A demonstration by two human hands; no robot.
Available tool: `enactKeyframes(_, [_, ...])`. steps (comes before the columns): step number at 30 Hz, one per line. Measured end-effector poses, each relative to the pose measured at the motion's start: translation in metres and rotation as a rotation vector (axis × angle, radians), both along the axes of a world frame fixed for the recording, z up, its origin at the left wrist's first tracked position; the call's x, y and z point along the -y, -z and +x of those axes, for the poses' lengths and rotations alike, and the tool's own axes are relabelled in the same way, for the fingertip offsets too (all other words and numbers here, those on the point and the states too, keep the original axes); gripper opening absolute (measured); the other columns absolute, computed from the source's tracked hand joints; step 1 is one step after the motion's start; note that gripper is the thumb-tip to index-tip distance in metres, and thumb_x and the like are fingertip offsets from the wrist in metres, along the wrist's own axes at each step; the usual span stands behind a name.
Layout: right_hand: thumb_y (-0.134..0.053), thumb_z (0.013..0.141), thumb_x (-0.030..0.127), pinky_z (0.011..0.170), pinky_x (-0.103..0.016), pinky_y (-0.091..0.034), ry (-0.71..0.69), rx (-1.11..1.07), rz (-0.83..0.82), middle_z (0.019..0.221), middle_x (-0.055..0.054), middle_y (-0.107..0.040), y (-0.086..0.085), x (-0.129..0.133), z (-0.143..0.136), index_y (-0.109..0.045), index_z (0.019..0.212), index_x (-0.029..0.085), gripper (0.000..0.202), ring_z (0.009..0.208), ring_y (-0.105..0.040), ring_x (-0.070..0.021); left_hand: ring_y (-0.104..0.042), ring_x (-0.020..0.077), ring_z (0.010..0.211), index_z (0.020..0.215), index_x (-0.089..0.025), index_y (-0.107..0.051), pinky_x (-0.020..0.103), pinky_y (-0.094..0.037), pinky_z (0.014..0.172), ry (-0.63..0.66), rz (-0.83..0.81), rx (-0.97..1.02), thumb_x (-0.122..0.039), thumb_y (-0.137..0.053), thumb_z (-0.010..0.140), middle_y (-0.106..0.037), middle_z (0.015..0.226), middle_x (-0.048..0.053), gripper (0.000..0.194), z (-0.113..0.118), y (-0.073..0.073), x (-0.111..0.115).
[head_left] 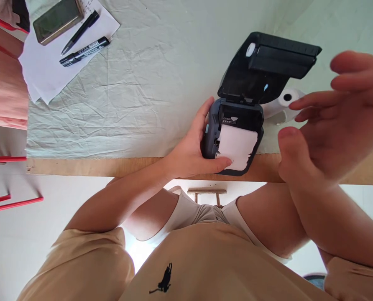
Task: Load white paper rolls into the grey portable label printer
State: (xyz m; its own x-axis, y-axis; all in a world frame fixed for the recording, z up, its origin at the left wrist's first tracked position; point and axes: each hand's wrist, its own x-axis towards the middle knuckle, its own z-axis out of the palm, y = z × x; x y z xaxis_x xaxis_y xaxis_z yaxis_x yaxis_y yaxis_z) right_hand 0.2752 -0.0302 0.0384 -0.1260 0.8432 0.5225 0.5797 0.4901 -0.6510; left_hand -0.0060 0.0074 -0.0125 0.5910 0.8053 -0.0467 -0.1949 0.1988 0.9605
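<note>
- The left hand [188, 152] grips a dark printer [214, 123] at the near edge of the cloth-covered desk [95, 166]; whether the printer rests there or is slightly lifted, I cannot tell.
- The left fingers wrap its left side and the thumb presses across its near end, reaching over the white paper [238, 140]; this hold probably steadies the body while leaving most of the opening uncovered.
- The hinged cover [236, 79] stands open on the far side, so the compartment [252, 115] faces up toward the person.
- White paper with ragged edges fills most of that compartment; whether it is a roll or a flat piece is unclear. Pale lettering shows on the compartment wall beyond it.
- The right hand [340, 121] is in the air with fingers loosely spread and thumb apart, pinching nothing visible. Its fingertips overlap a white paper roll [281, 100] in view; contact cannot be told.
- That roll lies behind the printer's right side, its dark core showing, seemingly kept within easy reach.
- Far left, a phone [58, 21], pen [80, 32] and marker [85, 52] lie on paper sheets [45, 75], perhaps set aside there to leave working room.
</note>
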Motion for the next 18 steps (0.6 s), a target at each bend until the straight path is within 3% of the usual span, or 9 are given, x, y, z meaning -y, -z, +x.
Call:
enactKeyframes(3, [-0.077,0.120,0.046,0.080,-0.045,-0.066,0.030,-0.025,0.134,0.193,0.000,-0.063,-0.004,-0.007,-0.001,-0.054,0.192,0.068,0.079,0.162,-0.080,-0.0411,-0.066,0.0540,0.180,0.204,-0.037,-0.020,0.061,-0.069,0.137,0.010,0.014,-0.036,-0.057,-0.127,0.067,-0.056,0.203,0.020,0.175,-0.002,0.002,0.000])
enactKeyframes(5, [-0.081,0.120,0.046,0.072,-0.043,-0.065,0.006,-0.075,0.160,0.188,-0.003,-0.072,-0.002,-0.012,-0.003,-0.056,0.194,0.064,0.080,0.154,-0.086,-0.0393,-0.064,0.0546,0.182,0.205,-0.037,-0.017,0.062,-0.068,0.139,0.023,0.039,-0.059,-0.054,-0.127,0.065,-0.051,0.207,0.022,0.179,-0.002,0.005,-0.001])
enactKeyframes(7, [-0.084,0.120,0.046,0.068,-0.044,-0.067,0.017,-0.105,0.241,0.158,-0.006,-0.089,0.000,-0.016,-0.006,-0.075,0.179,0.052,0.060,0.122,-0.094,-0.0337,-0.068,0.0535,0.177,0.205,-0.038,-0.006,0.063,-0.070,0.135,0.085,0.069,-0.026,-0.052,-0.127,0.063,-0.046,0.209,0.024,0.187,-0.003,0.008,-0.003])
enactKeyframes(9, [-0.085,0.120,0.041,0.073,-0.048,-0.071,0.014,-0.020,0.323,0.123,-0.004,-0.094,0.001,-0.018,-0.008,-0.090,0.146,0.040,0.027,0.098,-0.091,-0.0285,-0.068,0.0532,0.176,0.204,-0.039,-0.007,0.062,-0.071,0.135,0.085,0.054,-0.013,-0.054,-0.123,0.070,-0.044,0.210,0.022,0.178,-0.003,0.009,-0.003])
enactKeyframes(10, [-0.085,0.120,0.039,0.076,-0.048,-0.071,0.009,0.030,0.369,0.114,-0.003,-0.093,0.001,-0.018,-0.008,-0.090,0.131,0.036,0.013,0.092,-0.089,-0.0270,-0.069,0.0537,0.176,0.203,-0.037,-0.008,0.062,-0.071,0.134,0.060,0.044,-0.005,-0.053,-0.122,0.072,-0.047,0.208,0.023,0.175,-0.003,0.009,-0.003])
enactKeyframes(12, [-0.085,0.119,0.036,0.081,-0.049,-0.071,-0.008,0.098,0.393,0.113,-0.003,-0.094,0.001,-0.017,-0.007,-0.087,0.116,0.032,0.005,0.092,-0.087,-0.0256,-0.068,0.0542,0.177,0.203,-0.035,-0.009,0.061,-0.072,0.133,0.040,0.024,-0.011,-0.051,-0.121,0.076,-0.049,0.206,0.023,0.170,-0.003,0.007,-0.002])
enactKeyframes(14, [-0.084,0.120,0.035,0.079,-0.047,-0.069,-0.051,0.101,0.372,0.116,-0.004,-0.092,0.002,-0.016,-0.005,-0.086,0.115,0.031,0.006,0.092,-0.085,-0.0234,-0.066,0.0526,0.179,0.204,-0.036,-0.009,0.059,-0.071,0.135,0.036,0.032,-0.030,-0.050,-0.118,0.082,-0.047,0.208,0.022,0.164,-0.004,0.007,-0.002])
enactKeyframes(16, [-0.082,0.119,0.028,0.077,-0.043,-0.068,-0.115,0.119,0.331,0.118,-0.003,-0.089,0.005,-0.015,-0.004,-0.087,0.116,0.032,0.007,0.093,-0.083,-0.0210,-0.064,0.0488,0.181,0.205,-0.043,-0.008,0.059,-0.069,0.137,0.070,0.071,-0.014,-0.049,-0.114,0.088,-0.042,0.211,0.019,0.158,-0.006,0.010,-0.001])
enactKeyframes(18, [-0.086,0.116,0.024,0.075,-0.041,-0.068,-0.122,0.104,0.326,0.121,-0.003,-0.086,0.009,-0.013,-0.005,-0.087,0.120,0.033,0.010,0.097,-0.083,-0.0208,-0.068,0.0471,0.177,0.204,-0.051,-0.009,0.059,-0.073,0.133,0.130,0.098,0.085,-0.050,-0.120,0.081,-0.045,0.208,0.016,0.165,-0.006,0.013,-0.001])
